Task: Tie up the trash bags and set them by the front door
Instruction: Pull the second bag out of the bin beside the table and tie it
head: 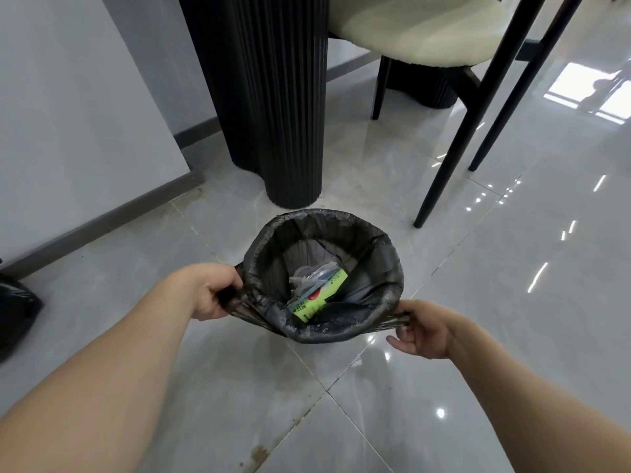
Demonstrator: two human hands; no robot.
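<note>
A black trash bag [358,322] lines a round bin on the glossy tiled floor [512,302], just in front of a dark fluted table base [273,97]. The bag's mouth is stretched wide open, its rim folded over the bin's edge. Inside lies a green carton [319,295] with a red mark on it, tilted, together with some clear crumpled plastic [307,273] above it.

The left hand [213,291] is clamped on a gathered fold of the bag's rim at the near left side, fingers curled around the black film. The right hand [421,327] pinches a pulled-out strip of the rim at the near right side, thumb and fingers closed on it. The two hands are well apart, one on each side of the opening, both forearms reaching forward and down.

A second black bag [17,308] sits on the floor at the far left, near the grey skirting. A cream-seated chair [426,32] with thin black legs stands behind the bin to the right.
</note>
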